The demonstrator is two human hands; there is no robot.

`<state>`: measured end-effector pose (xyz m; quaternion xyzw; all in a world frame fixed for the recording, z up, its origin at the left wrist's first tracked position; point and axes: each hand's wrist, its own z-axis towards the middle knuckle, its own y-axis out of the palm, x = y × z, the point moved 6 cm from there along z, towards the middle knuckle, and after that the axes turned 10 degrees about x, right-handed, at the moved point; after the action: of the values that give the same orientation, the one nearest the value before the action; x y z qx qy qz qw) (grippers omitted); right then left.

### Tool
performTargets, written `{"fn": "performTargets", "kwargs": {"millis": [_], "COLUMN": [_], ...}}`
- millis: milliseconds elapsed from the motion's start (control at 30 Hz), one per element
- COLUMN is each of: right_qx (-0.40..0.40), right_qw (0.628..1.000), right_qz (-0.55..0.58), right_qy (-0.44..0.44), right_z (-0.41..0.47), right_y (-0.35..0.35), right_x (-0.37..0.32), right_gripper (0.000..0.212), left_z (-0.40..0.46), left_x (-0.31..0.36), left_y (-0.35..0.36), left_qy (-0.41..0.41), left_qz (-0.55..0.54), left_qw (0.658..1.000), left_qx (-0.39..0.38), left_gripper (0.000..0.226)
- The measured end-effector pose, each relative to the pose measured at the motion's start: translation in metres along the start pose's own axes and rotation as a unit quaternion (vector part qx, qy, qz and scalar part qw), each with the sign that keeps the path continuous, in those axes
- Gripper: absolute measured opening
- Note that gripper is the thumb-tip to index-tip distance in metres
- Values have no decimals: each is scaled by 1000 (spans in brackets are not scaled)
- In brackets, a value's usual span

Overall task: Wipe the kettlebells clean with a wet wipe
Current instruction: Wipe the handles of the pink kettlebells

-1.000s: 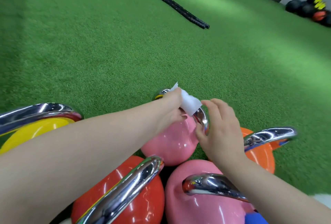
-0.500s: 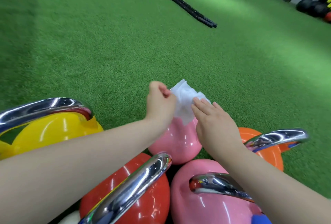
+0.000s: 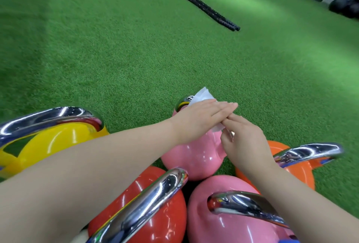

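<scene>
Several glossy kettlebells with chrome handles stand together on green turf. On the far pink kettlebell (image 3: 192, 157), a white wet wipe (image 3: 202, 96) lies over the chrome handle. My left hand (image 3: 202, 118) lies flat on the wipe with straight fingers, pressing it on the handle. My right hand (image 3: 246, 141) is just right of it, its fingertips pinching the wipe's lower corner beside the handle. Most of the wipe is hidden under my left hand.
Around the pink one stand a yellow kettlebell (image 3: 48, 145) at left, a red kettlebell (image 3: 147, 203) and a second pink kettlebell (image 3: 229, 221) in front, and an orange kettlebell (image 3: 295, 170) at right. A black battle rope (image 3: 194, 1) lies on the turf (image 3: 97, 48). Dark balls (image 3: 342, 7) sit far right.
My left hand has gone from a closed pinch on the wipe to lying flat over it on the handle. The right hand shifted down to the wipe's lower corner.
</scene>
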<state>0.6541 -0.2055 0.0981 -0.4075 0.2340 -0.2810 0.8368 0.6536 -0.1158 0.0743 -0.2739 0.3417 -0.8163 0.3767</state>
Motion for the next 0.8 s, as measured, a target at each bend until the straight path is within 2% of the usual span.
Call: {"fn": "performTargets", "kwargs": {"millis": [167,300,433,600,733,800], "right_qx": [61,45,28,10,-15,-29], "right_qw": [995,990,989,984,983,984], "right_qz": [33,37,36,37,25,6], "right_qy": [78,125,139,176,183,178], "right_z": [-5,-6,-6,-4,-3,-3], "right_y": [-7,-9,-9,-12,-13,-12], "right_x": [9,19,20,21,20,19], "right_gripper": [26,26,23,24,26,29], "left_z": [-3,-13,-14,-23,-40,-43], "left_x": [-10,-30,-34,-47,-70,-74], "left_y": [-2,-3,-2,-9,-7,-8], "left_qy": [51,-13,-49,-168,-331,-361], "left_qz": [75,118,103,32,-58,-59], "left_qw": [996,993,993,983,940,928], "left_qx": [11,11,24,62,66,70], "left_gripper": [42,48,43,44,47,47]}}
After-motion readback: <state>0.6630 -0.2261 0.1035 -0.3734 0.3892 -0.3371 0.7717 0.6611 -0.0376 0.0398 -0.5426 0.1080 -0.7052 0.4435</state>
